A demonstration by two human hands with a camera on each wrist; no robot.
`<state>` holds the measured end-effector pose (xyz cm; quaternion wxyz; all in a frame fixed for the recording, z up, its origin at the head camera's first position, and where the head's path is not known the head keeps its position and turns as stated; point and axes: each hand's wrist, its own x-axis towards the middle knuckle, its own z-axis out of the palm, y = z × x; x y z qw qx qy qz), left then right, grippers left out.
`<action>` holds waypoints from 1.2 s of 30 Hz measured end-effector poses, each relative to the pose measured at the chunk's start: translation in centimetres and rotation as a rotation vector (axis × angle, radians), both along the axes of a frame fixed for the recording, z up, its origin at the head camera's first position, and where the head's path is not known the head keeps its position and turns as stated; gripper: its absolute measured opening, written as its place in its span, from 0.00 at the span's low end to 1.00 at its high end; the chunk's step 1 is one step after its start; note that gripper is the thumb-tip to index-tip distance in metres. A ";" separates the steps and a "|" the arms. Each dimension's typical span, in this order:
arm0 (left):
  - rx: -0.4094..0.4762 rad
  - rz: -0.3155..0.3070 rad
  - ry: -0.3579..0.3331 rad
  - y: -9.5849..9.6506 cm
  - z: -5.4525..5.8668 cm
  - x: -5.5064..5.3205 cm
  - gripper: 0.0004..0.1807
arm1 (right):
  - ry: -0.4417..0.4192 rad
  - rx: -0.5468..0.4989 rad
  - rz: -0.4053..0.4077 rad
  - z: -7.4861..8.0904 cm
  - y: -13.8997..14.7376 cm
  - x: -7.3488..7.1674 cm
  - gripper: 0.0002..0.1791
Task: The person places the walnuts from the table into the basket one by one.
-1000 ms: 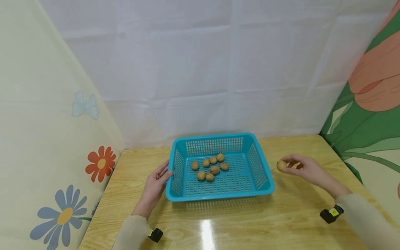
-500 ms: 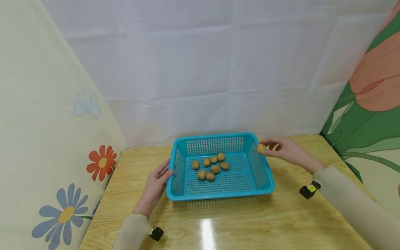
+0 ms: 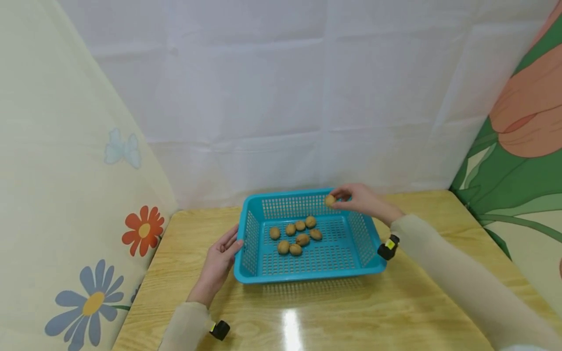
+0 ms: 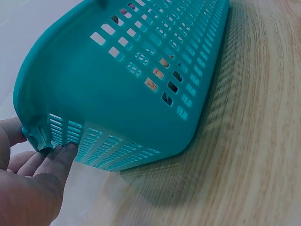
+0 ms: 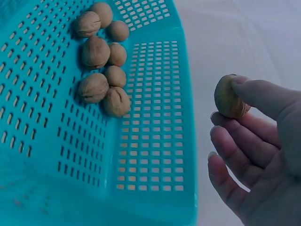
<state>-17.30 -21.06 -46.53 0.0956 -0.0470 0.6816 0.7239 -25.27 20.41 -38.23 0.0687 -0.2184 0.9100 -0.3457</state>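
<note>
A blue plastic basket (image 3: 309,278) with mesh walls stands on the table, and several walnuts (image 3: 302,239) lie grouped on its floor, left of its middle. My left hand (image 3: 217,261) grips the basket's left rim, thumb on top and fingers against the outer wall, as the left wrist view shows. Over the back right part of the basket, my right hand (image 3: 362,200) pinches one walnut (image 3: 330,200) between thumb and fingers. The right wrist view shows that held walnut (image 5: 230,97) up close, apart from the basket wall.
The wooden table (image 3: 421,302) reaches to a white cloth backdrop (image 3: 263,97) right behind the basket. Printed floral panels (image 3: 96,219) flank both sides. Black wrist cameras (image 3: 388,247) sit on both sleeves.
My right hand has carried the walnut leftward and up from the table's right side, over the basket's right rim. The left hand and the basket stay in place.
</note>
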 end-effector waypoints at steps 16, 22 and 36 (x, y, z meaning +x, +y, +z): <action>-0.017 0.001 -0.006 0.0 0.0 0.4 0.33 | -0.086 0.084 0.019 -4.8 -3.0 -2.5 0.23; -0.024 0.007 -0.018 0.0 0.2 0.4 0.33 | -0.120 0.175 0.035 -5.8 -3.9 -2.4 0.18; -0.025 0.016 -0.017 -0.4 -0.1 0.6 0.33 | -0.172 0.234 0.051 -7.3 -5.7 -2.6 0.16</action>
